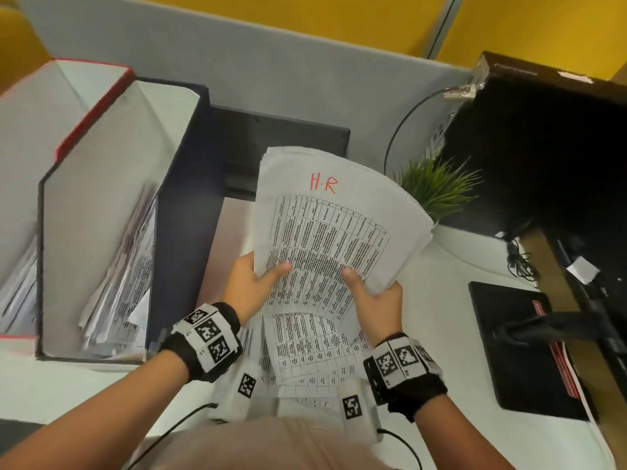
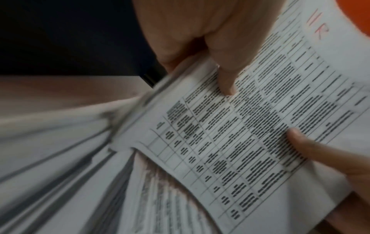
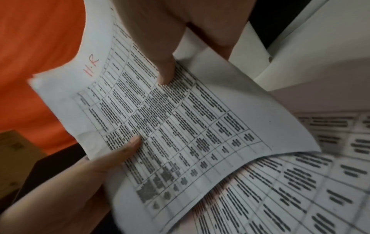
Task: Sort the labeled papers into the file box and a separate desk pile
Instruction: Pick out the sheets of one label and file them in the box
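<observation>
Both hands hold a sheaf of papers marked "H·R" above the desk pile.

The left hand (image 1: 249, 283) pinches the sheaf (image 1: 336, 228) at its near left edge, thumb on the printed face; the right hand (image 1: 373, 293) pinches the near right edge the same way. The sheaf is lifted, just right of the dark file box (image 1: 163, 212), which already holds leaning papers. The desk pile (image 1: 305, 354) lies under the sheaf, near the box's front corner. A small green plant (image 1: 437, 184) stands beyond the sheaf, further right of the box.
</observation>
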### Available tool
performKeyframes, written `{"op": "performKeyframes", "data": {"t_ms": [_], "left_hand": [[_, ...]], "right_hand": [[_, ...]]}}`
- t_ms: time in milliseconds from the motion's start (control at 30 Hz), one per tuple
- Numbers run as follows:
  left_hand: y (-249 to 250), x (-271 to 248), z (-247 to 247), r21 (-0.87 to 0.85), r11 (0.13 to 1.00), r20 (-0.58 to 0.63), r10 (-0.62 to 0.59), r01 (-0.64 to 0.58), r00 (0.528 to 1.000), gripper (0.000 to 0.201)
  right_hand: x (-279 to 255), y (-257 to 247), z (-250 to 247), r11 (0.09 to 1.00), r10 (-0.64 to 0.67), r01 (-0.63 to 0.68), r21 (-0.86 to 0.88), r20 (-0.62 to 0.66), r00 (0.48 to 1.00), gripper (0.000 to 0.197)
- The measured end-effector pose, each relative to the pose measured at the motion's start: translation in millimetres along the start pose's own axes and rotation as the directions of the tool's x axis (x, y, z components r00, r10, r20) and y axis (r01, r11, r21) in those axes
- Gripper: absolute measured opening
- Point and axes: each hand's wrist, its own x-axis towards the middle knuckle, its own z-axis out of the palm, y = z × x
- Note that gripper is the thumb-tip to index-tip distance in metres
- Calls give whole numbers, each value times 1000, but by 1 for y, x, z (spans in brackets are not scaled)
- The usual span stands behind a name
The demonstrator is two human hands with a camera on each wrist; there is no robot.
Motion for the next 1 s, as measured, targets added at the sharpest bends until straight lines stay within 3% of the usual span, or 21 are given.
{"op": "performKeyframes", "data": {"t_ms": [100,200,300,400,500,567,667,733,1000], "left_hand": [[21,1,-9,-27,999,-39,32,-33,999,19],[47,4,-31,-35,997,-99,69,-72,993,19],[73,6,-71,-31,994,-134,104,-109,985,25],[95,1,-114,7,998,-231,68,-68,971,49],[106,-6,-159,48,996,-295,82,-71,952,33],[107,-12,-190,107,994,-352,46,-8,935,38],[102,-22,-236,254,959,-453,4,124,892,27],[98,-29,-264,299,934,-457,-38,194,888,21],[57,-30,-340,297,836,-493,-280,462,824,28]], "right_hand": [[6,-6,-4,997,-33,40,-65,97,995,19],[18,-7,-12,978,-56,94,-187,200,978,30],[30,7,-23,915,68,2,-404,159,985,41],[39,27,-30,804,128,-33,-593,119,985,48],[42,43,-35,719,165,-36,-694,121,979,49],[40,51,-38,709,167,-44,-704,107,980,44],[35,60,-44,687,174,-27,-726,128,976,35],[31,63,-48,677,175,-23,-736,129,976,29],[18,63,-52,643,247,-67,-763,124,961,28]]}}
